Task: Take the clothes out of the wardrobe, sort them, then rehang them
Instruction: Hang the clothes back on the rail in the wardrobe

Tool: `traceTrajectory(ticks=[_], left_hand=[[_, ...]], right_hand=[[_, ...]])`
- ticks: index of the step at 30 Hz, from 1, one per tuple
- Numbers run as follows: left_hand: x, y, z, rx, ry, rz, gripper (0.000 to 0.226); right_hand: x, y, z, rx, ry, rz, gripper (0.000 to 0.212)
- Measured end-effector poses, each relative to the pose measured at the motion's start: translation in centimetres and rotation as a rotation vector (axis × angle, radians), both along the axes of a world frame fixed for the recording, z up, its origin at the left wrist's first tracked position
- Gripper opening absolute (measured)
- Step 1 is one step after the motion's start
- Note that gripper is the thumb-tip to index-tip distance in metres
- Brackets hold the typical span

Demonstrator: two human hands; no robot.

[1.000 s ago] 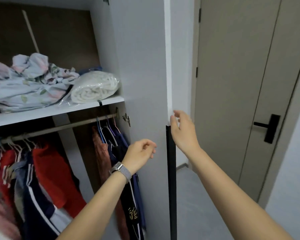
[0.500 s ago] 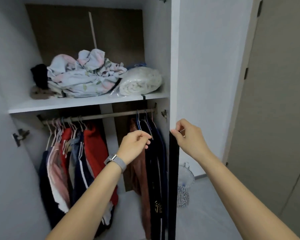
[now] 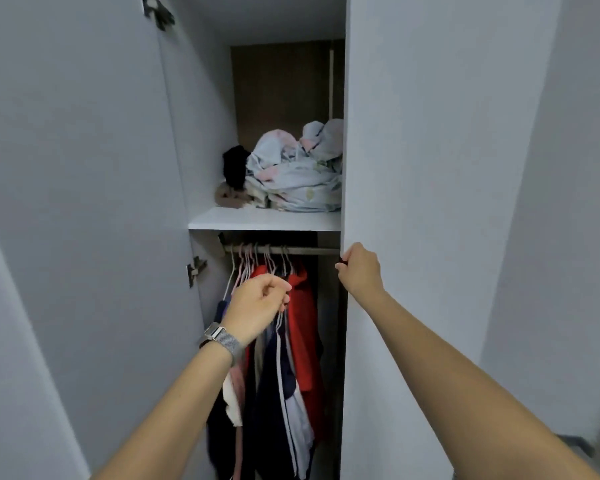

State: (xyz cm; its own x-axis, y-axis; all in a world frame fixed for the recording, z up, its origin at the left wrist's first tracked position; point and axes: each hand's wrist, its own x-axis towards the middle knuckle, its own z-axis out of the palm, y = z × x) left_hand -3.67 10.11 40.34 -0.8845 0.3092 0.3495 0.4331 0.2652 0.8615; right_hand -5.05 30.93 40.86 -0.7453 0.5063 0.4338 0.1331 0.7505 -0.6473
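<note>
Several garments (image 3: 284, 358) hang bunched together on a metal rail (image 3: 309, 251) inside a pale grey wardrobe, seen through the gap between its two doors. They are the clothes to be taken out: a bright red top, a dark navy piece with white stripes down its length, something pink and something white at the left, all on thin pale wire hangers (image 3: 248, 265) crowded at the rail's left end. They look soft, light and limp, likely to slide and tangle against one another, so the hanger hooks or necks seem the best place to take hold, lifting each one up and off the rail rather than tugging at cloth. The person's left hand (image 3: 257, 306), a woven grey watch band (image 3: 222, 341) on its wrist, is in front of the hangers with its fingers curled inward; whether it pinches a hanger or nothing at all cannot be told. The right hand (image 3: 359, 270) grips the edge of the right-hand door (image 3: 430, 202), fingers wrapped round it near a dark handle strip. The two hands are apart. Above the rail, a white shelf (image 3: 257, 218) carries a crumpled pale floral bundle of fabric (image 3: 295, 178) and a small black item (image 3: 234, 166) beside it.
</note>
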Motion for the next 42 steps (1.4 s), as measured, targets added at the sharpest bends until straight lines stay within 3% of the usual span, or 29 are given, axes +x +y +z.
traceTrajectory(ticks=[8,9,11,13,15,17,19,21,23,24,28,31,35,37,42], left_hand=[[-1.3,-6.8,1.8,-0.019,0.031,0.103,0.018],[-0.8,-8.0,1.9,-0.026,0.087,0.141,0.017],[0.4,-11.1,1.7,0.008,0.314,0.33,0.012],[1.9,-14.4,1.8,0.136,0.612,0.626,0.013],[2.8,-17.3,1.8,0.229,0.806,0.906,0.02],[2.7,-19.3,1.5,0.199,0.813,1.015,0.031],[2.0,-20.6,0.8,0.138,0.674,0.989,0.04],[1.4,-21.4,0.4,0.131,0.504,0.895,0.035],[0.8,-21.6,-0.2,0.103,0.387,0.843,0.008],[0.8,-21.6,-0.3,0.09,0.375,0.858,0.012],[1.1,-21.1,-0.8,0.083,0.428,0.887,0.028],[2.1,-19.1,-1.2,0.053,0.508,0.822,0.023],[3.6,-14.3,-2.1,0.096,0.523,0.644,0.025],[3.5,-11.5,-2.5,0.109,0.544,0.546,0.032],[0.8,-3.8,-3.8,-0.133,0.548,0.175,0.055]], right_hand=[[-6.0,1.6,0.2,0.005,-0.077,-0.024,0.024],[-6.2,1.2,0.2,0.098,-0.108,-0.084,0.022],[-6.4,-0.4,0.0,0.522,-0.12,-0.236,0.024],[-6.4,-3.1,-0.8,0.738,0.038,-0.18,0.029],[-6.8,-6.5,-2.4,0.692,0.191,0.033,0.021],[-6.9,-10.1,-3.6,0.491,0.128,0.216,0.013],[-7.0,-13.2,-4.7,0.256,-0.018,0.331,0.012],[-7.1,-15.2,-5.3,0.113,-0.136,0.388,0.014],[-7.1,-16.3,-5.7,0.117,-0.242,0.426,0.018],[-7.0,-16.4,-5.9,0.139,-0.293,0.445,0.019],[-6.1,-14.8,-6.3,0.188,-0.344,0.431,0.02],[-4.6,-11.7,-6.5,0.198,-0.279,0.315,0.012],[-1.9,-5.9,-7.2,0.157,-0.183,0.169,0.007],[-0.6,-3.5,-7.2,0.127,-0.189,0.13,0.014],[1.7,1.2,-6.4,0.063,-0.167,0.03,0.022]])
